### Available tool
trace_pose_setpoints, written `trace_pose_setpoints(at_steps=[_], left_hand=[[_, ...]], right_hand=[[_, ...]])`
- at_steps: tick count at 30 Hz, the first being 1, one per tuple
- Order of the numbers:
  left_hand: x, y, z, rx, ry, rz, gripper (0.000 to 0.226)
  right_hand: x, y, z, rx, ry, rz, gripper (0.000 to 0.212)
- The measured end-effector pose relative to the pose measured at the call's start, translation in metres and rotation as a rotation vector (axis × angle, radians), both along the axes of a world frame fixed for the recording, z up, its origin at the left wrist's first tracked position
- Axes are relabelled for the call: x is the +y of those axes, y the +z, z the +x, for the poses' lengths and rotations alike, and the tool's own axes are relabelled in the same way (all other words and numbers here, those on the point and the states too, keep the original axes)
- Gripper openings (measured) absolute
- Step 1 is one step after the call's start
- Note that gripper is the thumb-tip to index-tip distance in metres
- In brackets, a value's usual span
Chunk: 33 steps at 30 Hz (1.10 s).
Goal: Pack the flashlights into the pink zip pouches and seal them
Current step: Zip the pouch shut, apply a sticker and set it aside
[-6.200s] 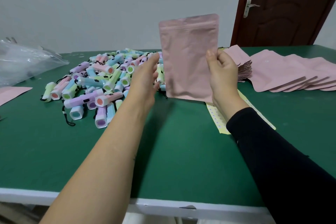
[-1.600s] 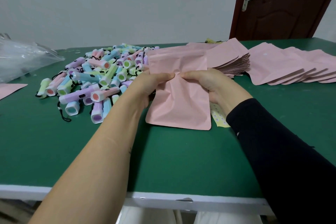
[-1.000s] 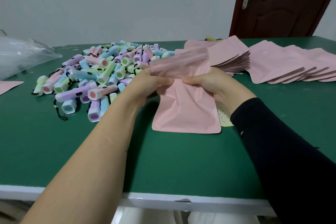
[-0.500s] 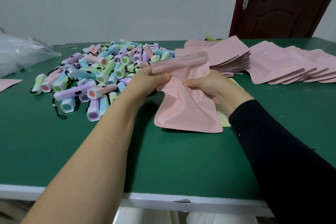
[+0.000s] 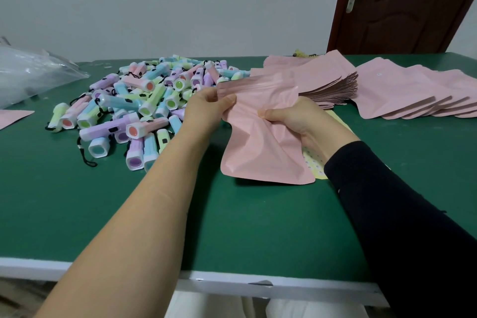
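I hold one pink zip pouch (image 5: pixel 260 147) between both hands over the green table (image 5: pixel 103 201). My left hand (image 5: pixel 206 108) pinches its upper left part and my right hand (image 5: pixel 296 118) grips its upper right part, so the pouch is creased across the middle. Its top strip bends back toward the far side and its bottom edge rests near the table. A heap of pastel flashlights (image 5: pixel 136 108) with black wrist cords lies to the left of my left hand.
A fanned stack of pink pouches (image 5: pixel 333 82) lies behind my right hand, with more pouches (image 5: pixel 418 93) spread to the right. A clear plastic bag (image 5: pixel 28 77) sits far left. A yellow dotted sheet (image 5: pixel 313 165) lies under my right wrist. The table's white front edge (image 5: pixel 232 286) is close.
The pouch was held upright in the air, then was lowered to the table. Both hands now squeeze its upper part, and its top strip has bent further back.
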State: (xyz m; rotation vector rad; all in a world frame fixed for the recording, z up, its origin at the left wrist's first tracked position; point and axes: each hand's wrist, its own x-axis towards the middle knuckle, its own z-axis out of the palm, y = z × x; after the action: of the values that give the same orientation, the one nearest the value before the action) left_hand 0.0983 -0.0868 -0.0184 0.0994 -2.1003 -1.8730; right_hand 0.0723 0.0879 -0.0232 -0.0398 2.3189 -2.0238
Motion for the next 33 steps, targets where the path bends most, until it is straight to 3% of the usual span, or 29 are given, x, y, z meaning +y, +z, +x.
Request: trace_pose_setpoints(at_steps=[7, 16, 21, 23, 26, 28, 31, 33], left_hand=[[0.001, -0.002, -0.003, 0.025, 0.059, 0.028, 0.015], [0.009, 0.000, -0.004, 0.053, 0.125, 0.056, 0.021], [0.000, -0.001, -0.003, -0.133, 0.021, 0.110, 0.015], [-0.007, -0.002, -0.002, -0.153, -0.038, 0.024, 0.019], [-0.013, 0.002, 0.000, -0.034, -0.029, -0.175, 0.007], [-0.015, 0.007, 0.001, 0.003, -0.032, -0.310, 0.024], [-0.016, 0.014, 0.003, 0.027, -0.026, -0.559, 0.027], [-0.017, 0.017, 0.005, 0.022, -0.043, -0.619, 0.020]], right_hand=[[-0.003, 0.000, 0.000, -0.003, 0.010, -0.036, 0.034], [-0.006, 0.004, 0.002, -0.004, 0.018, -0.026, 0.042], [-0.004, 0.002, 0.002, -0.006, 0.026, -0.013, 0.040], [-0.001, 0.000, 0.001, -0.002, 0.031, -0.010, 0.035], [0.002, -0.001, 0.000, 0.025, 0.034, 0.018, 0.029], [0.003, 0.000, 0.000, 0.041, 0.053, 0.046, 0.025], [0.002, 0.001, 0.000, 0.052, 0.062, 0.091, 0.029], [0.001, 0.001, 0.000, 0.044, 0.057, 0.110, 0.038]])
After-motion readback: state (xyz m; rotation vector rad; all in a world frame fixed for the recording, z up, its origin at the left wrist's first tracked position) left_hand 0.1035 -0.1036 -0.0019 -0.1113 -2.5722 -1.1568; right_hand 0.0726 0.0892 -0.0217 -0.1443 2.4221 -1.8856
